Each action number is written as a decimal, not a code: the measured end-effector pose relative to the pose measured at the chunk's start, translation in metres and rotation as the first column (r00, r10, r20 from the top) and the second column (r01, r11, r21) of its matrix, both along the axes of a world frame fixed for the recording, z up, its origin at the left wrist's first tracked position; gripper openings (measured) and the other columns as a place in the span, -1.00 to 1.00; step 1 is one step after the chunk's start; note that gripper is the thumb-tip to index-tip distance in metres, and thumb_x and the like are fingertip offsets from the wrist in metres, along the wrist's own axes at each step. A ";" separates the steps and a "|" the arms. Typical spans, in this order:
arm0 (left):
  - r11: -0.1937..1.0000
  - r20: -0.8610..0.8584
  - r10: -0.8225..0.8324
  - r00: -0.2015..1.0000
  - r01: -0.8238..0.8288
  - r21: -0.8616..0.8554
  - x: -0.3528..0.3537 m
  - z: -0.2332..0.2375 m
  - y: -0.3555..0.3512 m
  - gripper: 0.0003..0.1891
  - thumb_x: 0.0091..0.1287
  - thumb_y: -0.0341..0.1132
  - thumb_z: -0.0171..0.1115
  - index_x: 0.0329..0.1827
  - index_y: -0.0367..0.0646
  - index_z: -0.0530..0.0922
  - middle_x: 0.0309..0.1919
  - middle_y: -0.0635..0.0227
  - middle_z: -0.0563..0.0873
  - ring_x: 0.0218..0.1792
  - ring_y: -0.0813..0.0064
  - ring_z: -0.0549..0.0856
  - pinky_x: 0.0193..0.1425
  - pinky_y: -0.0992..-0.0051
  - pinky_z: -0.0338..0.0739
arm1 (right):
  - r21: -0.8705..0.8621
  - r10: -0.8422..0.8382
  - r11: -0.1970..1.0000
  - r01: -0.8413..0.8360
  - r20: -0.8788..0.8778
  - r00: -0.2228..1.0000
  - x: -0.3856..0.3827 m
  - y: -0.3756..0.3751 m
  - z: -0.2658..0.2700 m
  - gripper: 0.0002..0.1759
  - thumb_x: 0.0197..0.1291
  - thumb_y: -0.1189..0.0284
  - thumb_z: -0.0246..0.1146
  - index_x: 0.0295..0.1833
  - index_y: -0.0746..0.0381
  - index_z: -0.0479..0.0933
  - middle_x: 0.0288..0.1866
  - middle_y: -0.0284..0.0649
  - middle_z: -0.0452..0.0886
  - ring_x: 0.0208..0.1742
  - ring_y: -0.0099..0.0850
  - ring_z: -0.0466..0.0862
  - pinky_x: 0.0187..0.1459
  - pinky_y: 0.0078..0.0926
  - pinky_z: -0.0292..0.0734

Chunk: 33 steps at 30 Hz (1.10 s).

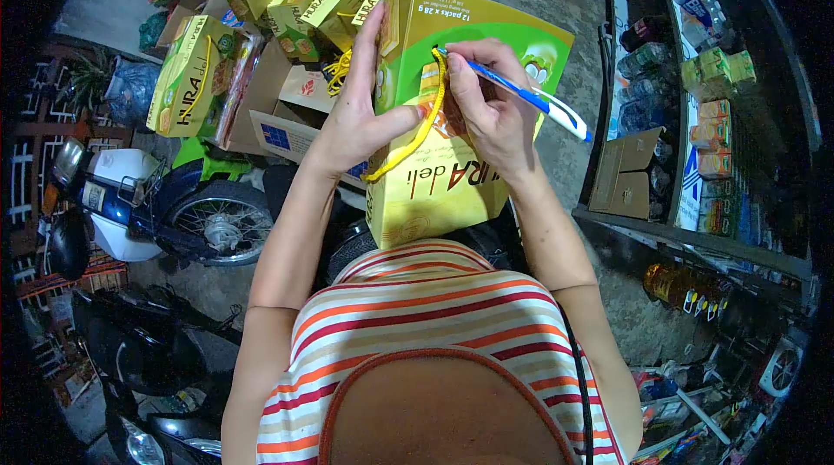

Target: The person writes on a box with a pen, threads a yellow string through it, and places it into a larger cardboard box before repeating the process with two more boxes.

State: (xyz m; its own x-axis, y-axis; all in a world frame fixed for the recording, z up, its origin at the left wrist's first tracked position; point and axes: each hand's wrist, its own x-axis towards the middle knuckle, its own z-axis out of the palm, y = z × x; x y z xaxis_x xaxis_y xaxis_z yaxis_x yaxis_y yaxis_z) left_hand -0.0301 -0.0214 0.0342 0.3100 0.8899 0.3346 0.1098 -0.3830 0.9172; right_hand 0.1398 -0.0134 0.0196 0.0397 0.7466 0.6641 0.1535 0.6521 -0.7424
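Note:
A yellow and green HURA deli box [452, 195] stands upside down to the view in front of my chest. My left hand [369, 109] grips its left side, the thumb lying across the front by a yellow cord [426, 135]. Pinched in my right hand [495, 109] is a blue and white pen [530, 97], its tip at a small hole in the box where the cord's upper end sits. The cord's other end hangs near the box's lower left edge.
More HURA boxes [187, 78] and an open carton [287, 109] are at the upper left. Motorbikes [130, 204] stand on the left. At the right are shelves of bottles and packs, with an open cardboard box [621, 174] on the lower edge.

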 end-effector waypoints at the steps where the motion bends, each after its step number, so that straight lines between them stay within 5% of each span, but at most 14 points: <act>1: 1.000 0.000 0.000 1.000 0.000 0.000 0.000 0.001 -0.001 0.08 0.00 -0.43 0.29 0.58 -0.24 -0.21 0.50 0.03 0.10 0.51 0.26 0.13 0.55 0.35 0.00 | 0.000 0.000 1.000 0.000 0.000 1.000 0.001 -0.001 0.002 -0.89 0.23 0.48 0.30 -0.17 0.28 0.57 -0.38 -0.22 0.63 -0.46 -0.45 0.56 -0.44 -0.53 0.45; 7: 0.998 0.038 0.006 0.999 -0.004 -0.055 0.003 0.001 -0.002 0.08 0.00 -0.44 0.28 0.58 -0.22 -0.20 0.49 0.03 0.13 0.49 0.26 0.17 0.54 0.34 0.05 | -0.106 0.024 0.994 -0.020 0.038 0.999 0.004 -0.004 0.002 -0.88 0.23 0.48 0.30 -0.16 0.29 0.57 -0.36 -0.19 0.64 -0.39 -0.43 0.62 -0.38 -0.51 0.48; 9: 0.993 0.129 -0.007 0.992 0.022 -0.113 0.005 0.004 -0.005 0.09 -0.01 -0.45 0.28 0.58 -0.19 -0.20 0.48 0.03 0.14 0.48 0.25 0.19 0.53 0.32 0.08 | -0.177 0.062 0.978 -0.108 -0.249 0.967 -0.001 -0.008 -0.004 -0.87 0.23 0.50 0.30 -0.15 0.31 0.57 -0.34 -0.15 0.63 -0.36 -0.39 0.64 -0.34 -0.51 0.50; 17: 0.998 0.039 0.028 0.999 -0.026 -0.052 -0.003 -0.009 0.000 0.09 -0.01 -0.42 0.29 0.58 -0.18 -0.20 0.49 0.05 0.11 0.49 0.25 0.17 0.54 0.30 0.06 | 0.190 -0.042 0.981 0.045 -0.018 0.999 -0.006 0.001 -0.007 -0.83 0.13 0.63 0.33 -0.14 0.31 0.57 -0.30 -0.13 0.65 -0.34 -0.30 0.64 -0.29 -0.43 0.53; 33: 0.999 0.100 0.006 0.995 -0.001 -0.045 0.000 -0.009 0.000 0.10 -0.01 -0.41 0.32 0.58 -0.23 -0.20 0.51 0.06 0.09 0.52 0.25 0.12 0.55 0.33 0.01 | 0.173 -0.051 0.983 0.055 -0.026 0.998 -0.006 -0.002 -0.008 -0.80 0.10 0.66 0.34 -0.13 0.31 0.56 -0.30 -0.11 0.66 -0.32 -0.27 0.66 -0.26 -0.41 0.55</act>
